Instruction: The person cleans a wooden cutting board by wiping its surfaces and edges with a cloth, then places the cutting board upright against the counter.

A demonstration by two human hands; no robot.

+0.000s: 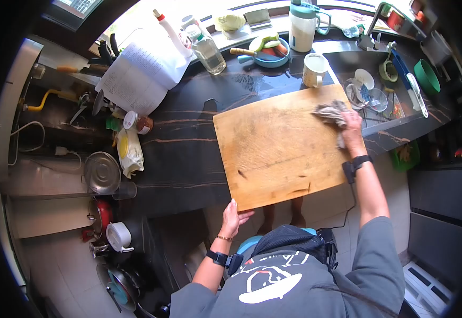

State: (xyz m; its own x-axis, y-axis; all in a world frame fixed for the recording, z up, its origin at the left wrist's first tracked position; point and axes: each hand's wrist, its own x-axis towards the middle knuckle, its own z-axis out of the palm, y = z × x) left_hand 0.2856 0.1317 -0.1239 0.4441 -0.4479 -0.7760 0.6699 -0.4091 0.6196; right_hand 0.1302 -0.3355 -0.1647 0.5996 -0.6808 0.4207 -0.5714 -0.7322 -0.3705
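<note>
Cutting board: The wooden cutting board point(278, 143) is laid flat across the near part of the dark table point(180, 161), its near edge projecting over the floor; its weight is presumably borne by the table beneath the far portion.
Left hand: The near left corner is gripped by the left hand point(231, 218), with the thumb at the edge and the fingers partly hidden below; the overhang is probably steadied by this hold.
Right hand: A crumpled, striped cloth point(332, 112) is gripped by the right hand point(352, 128) and held against the board near its far right corner. The fingers are gathered over the bunched fabric, seemingly so that pressure can be applied through it.
Far edge: The mug point(314, 70) is placed upright just beyond the board, whose surface is thus left unobstructed. Farther left, cut produce is contained in the blue bowl point(273, 59).
Right side: The sink point(347, 61) is set beside the board; small vessels are collected within it.
Left side: The lidded jar point(144, 125) and papers point(141, 71) are kept well apart from the board.
</note>
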